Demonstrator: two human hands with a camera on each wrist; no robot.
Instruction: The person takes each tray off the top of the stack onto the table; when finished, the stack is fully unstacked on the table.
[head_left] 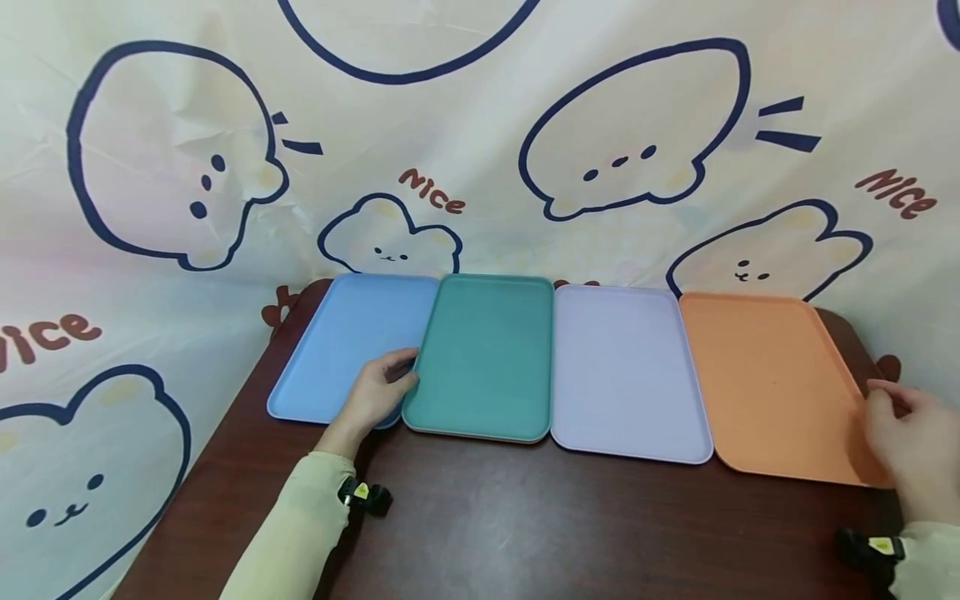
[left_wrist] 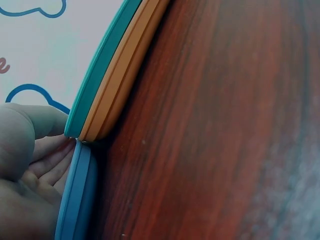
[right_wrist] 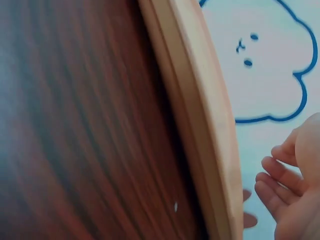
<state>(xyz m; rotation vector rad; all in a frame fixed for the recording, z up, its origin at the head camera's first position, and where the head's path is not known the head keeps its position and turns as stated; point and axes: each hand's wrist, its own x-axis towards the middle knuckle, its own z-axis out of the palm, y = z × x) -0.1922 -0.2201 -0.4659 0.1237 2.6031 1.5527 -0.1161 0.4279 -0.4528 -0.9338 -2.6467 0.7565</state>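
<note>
A green tray (head_left: 483,358) lies atop one or more orange trays (left_wrist: 117,82), whose edges show in the left wrist view. To its left lies a blue tray (head_left: 356,333), seemingly stacked on another. My left hand (head_left: 375,392) is over the blue tray, its thumb and fingertips at the green tray's left edge; no grip around the rim is visible. On the far right, my right hand (head_left: 915,437) hovers by the right edge of an orange tray (head_left: 780,383). Its fingers are loosely bent, with nothing in them, and stand apart from the tray in the right wrist view.
A lavender tray (head_left: 630,375) lies between the green and orange ones, all in a row along the back of the dark wooden table (head_left: 525,525). Behind and beside the table hangs a pale sheet (head_left: 480,142) with cartoon animal outlines. Each wrist wears a small black camera.
</note>
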